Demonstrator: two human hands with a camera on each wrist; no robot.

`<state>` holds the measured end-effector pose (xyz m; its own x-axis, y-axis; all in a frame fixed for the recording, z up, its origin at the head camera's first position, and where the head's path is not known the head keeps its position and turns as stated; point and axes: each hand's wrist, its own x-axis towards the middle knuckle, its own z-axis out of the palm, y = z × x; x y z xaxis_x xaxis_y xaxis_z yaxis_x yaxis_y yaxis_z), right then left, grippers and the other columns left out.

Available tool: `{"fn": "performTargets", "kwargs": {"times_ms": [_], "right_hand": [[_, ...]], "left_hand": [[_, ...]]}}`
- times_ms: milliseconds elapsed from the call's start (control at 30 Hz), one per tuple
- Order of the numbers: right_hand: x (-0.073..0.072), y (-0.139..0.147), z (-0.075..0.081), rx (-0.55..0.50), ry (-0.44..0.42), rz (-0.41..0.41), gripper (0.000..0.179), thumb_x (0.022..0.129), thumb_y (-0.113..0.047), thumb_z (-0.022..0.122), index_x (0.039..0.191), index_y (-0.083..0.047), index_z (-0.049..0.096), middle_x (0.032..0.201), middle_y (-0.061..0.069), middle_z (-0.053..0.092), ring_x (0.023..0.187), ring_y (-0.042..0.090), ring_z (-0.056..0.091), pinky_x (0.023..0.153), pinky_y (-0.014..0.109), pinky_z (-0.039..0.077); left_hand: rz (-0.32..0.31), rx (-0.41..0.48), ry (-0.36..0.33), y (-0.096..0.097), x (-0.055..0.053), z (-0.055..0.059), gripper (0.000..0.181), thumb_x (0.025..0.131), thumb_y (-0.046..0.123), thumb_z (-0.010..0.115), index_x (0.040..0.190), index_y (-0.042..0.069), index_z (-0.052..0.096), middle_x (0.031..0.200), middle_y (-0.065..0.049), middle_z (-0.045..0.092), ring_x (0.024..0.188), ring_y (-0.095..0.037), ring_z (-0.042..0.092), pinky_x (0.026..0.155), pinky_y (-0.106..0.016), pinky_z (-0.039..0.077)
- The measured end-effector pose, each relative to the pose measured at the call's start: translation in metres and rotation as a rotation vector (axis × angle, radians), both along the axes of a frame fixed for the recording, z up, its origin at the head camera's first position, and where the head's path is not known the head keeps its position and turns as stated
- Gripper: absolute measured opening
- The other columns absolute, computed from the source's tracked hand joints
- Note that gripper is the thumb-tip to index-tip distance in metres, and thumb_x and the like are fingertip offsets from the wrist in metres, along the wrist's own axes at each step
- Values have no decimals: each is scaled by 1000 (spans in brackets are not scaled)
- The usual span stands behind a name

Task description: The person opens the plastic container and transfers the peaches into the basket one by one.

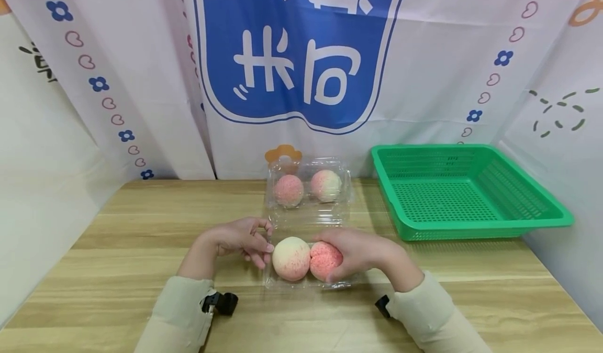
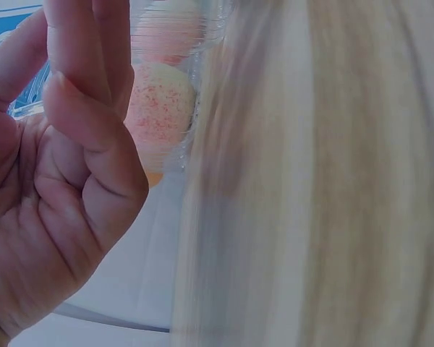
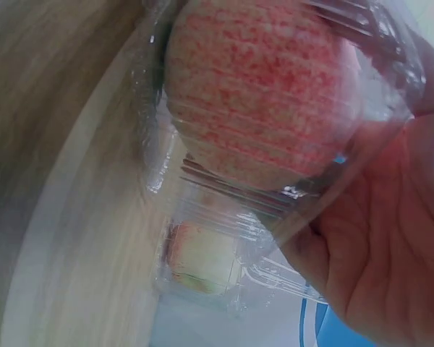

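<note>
Two pale, pink-flushed peaches sit side by side in the near half of a clear plastic fruit box (image 1: 308, 285). My right hand (image 1: 360, 251) curls round the right, pinker peach (image 1: 325, 260), fingers on its far side and thumb on its near side. In the right wrist view this peach (image 3: 264, 90) shows through the ribbed plastic wall. At the box's left edge is my left hand (image 1: 242, 239), fingers loosely bent and a fingertip right by the cream-coloured peach (image 1: 291, 258). The left wrist view shows this hand (image 2: 65, 166) with nothing visible in its palm.
Behind, two more peaches, a pink one (image 1: 289, 190) and a paler one (image 1: 326, 185), lie in clear plastic. A green perforated basket (image 1: 476, 230) stands at the right on the wooden table (image 1: 141, 238). A printed cloth (image 1: 235, 149) hangs along the back.
</note>
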<state>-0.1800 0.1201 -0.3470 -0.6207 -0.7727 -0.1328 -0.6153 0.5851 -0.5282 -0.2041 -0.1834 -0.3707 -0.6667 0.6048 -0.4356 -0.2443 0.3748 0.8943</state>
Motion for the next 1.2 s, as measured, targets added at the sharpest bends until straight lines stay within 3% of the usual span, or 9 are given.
{"fn": "performTargets", "kwargs": {"times_ms": [500,1200], "right_hand": [[-3,3,-3,-31,1,42,68,72,-26,87,132,-12,58,123,-3,65,109,10,61,92,28,51],[-7,10,2,-109,-28,36,66,72,-29,86,130,-13,59,121,-3,66,105,9,62,90,27,52]], "left_hand": [[-7,13,-12,0,0,-1,36,93,8,65,115,-1,38,79,-8,74,63,-13,71,54,-21,41],[-9,5,-2,0,0,-1,36,93,9,64,115,-1,38,78,-6,74,64,-13,71,54,-21,41]]}}
